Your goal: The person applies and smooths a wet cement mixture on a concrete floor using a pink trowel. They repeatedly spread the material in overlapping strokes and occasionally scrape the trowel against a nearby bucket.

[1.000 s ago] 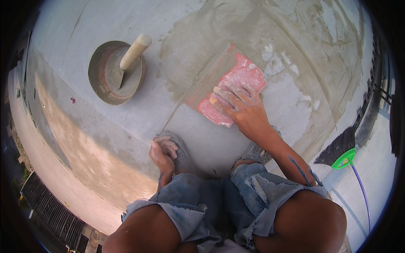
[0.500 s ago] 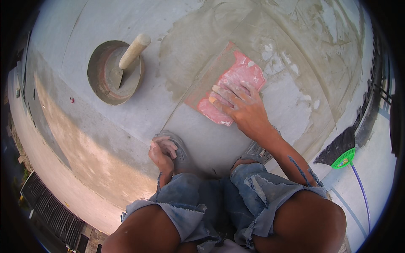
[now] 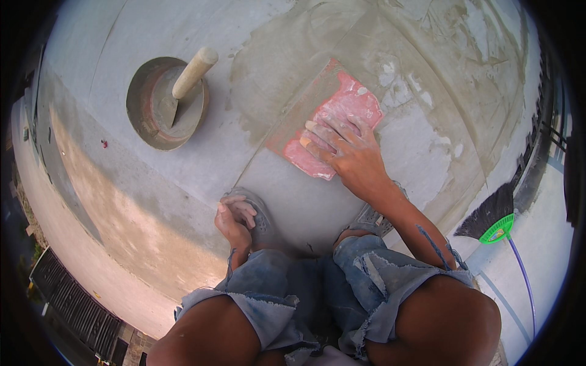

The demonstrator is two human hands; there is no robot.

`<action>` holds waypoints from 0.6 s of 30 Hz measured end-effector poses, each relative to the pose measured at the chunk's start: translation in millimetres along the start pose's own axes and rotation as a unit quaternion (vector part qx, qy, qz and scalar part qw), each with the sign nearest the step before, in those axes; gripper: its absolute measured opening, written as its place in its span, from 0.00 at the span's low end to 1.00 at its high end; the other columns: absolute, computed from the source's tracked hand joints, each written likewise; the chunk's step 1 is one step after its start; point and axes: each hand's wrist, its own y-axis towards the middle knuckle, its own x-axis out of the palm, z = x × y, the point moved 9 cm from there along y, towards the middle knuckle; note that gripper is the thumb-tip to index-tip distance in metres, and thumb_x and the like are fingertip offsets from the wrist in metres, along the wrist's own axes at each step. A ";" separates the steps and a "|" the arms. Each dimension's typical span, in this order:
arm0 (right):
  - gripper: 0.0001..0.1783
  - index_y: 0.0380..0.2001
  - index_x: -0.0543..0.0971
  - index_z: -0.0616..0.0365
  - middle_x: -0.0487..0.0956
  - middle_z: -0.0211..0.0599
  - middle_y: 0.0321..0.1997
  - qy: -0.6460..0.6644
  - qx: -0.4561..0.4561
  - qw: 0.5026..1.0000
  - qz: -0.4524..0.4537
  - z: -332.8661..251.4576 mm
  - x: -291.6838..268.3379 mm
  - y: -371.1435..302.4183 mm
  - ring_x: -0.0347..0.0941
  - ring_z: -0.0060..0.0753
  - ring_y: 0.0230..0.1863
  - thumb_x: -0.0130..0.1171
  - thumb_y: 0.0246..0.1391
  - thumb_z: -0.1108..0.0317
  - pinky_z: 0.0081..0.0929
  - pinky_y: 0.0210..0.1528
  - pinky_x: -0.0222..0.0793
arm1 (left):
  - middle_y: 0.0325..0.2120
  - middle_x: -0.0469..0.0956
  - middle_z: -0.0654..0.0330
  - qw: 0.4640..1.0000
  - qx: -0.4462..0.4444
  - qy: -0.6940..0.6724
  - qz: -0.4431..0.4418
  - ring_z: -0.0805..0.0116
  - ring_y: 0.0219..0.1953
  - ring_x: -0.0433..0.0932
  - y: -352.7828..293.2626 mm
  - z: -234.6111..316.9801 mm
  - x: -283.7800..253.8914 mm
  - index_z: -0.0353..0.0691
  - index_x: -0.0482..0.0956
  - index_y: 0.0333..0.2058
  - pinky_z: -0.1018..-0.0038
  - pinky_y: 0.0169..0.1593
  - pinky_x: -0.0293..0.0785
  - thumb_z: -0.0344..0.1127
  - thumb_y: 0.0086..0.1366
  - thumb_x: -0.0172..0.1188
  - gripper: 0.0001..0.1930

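Observation:
A flat pinkish-red spreader (image 3: 357,107), smeared with grey paste along its far-left strip, lies tilted against the floor. My right hand (image 3: 348,146) grips it, with dusty fingers spread over its face; the thumb is hidden. Wet grey-brown mortar (image 3: 274,73) coats the floor around its far side. By my left shoe (image 3: 261,213), my left hand (image 3: 235,216) hangs with loosely bent fingers and nothing in them. At the far left stands a round metal pan (image 3: 137,116) with a trowel in it, its wooden handle (image 3: 198,67) leaning over the rim.
To the right lies a broom with black bristles (image 3: 488,213), a green head and a purple handle. A straight floor joint (image 3: 247,168) runs up from my left shoe. Dark railings (image 3: 79,299) edge the lower left. A small red scrap (image 3: 104,144) lies left of the pan.
My right hand and the spreader have shifted very slightly away from me and to the left. My left hand stays where it was.

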 end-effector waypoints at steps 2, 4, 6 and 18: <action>0.21 0.52 0.86 0.45 0.80 0.31 0.65 0.001 0.003 1.000 0.001 -0.2 0.1 0.7 0.71 0.39 0.70 0.64 0.53 0.67 0.56 0.70 0.63 | 0.18 0.78 0.54 1.000 0.012 -0.008 -0.001 0.75 0.11 0.66 0.7 0.6 1.5 0.32 0.76 0.41 0.81 0.16 0.58 0.64 0.81 0.36 0.36; 0.21 0.52 0.86 0.44 0.80 0.31 0.65 -0.002 0.006 1.000 0.001 -1.7 -0.5 1.5 0.71 0.39 0.70 0.64 0.52 0.67 0.56 0.70 0.63 | 0.18 0.79 0.54 1.000 0.002 -0.004 0.000 0.75 0.13 0.68 0.1 0.3 0.1 0.30 0.77 0.41 0.80 0.17 0.60 0.65 0.81 0.36 0.38; 0.21 0.52 0.86 0.44 0.79 0.30 0.65 -0.014 0.005 1.000 -0.003 -2.8 -0.8 1.7 0.71 0.39 0.70 0.64 0.53 0.67 0.56 0.70 0.63 | 0.18 0.79 0.55 1.000 -0.003 -0.001 0.000 0.75 0.14 0.69 -0.2 -0.2 -0.6 0.29 0.78 0.41 0.80 0.18 0.61 0.65 0.81 0.36 0.39; 0.30 0.59 0.84 0.39 0.77 0.30 0.70 0.004 0.011 1.000 -0.027 -1.0 4.3 -0.3 0.69 0.40 0.72 0.59 0.52 0.75 0.56 0.71 0.61 | 0.18 0.79 0.55 1.000 -0.001 0.003 0.003 0.75 0.13 0.69 0.1 0.7 -0.9 0.29 0.78 0.41 0.80 0.18 0.61 0.65 0.81 0.37 0.38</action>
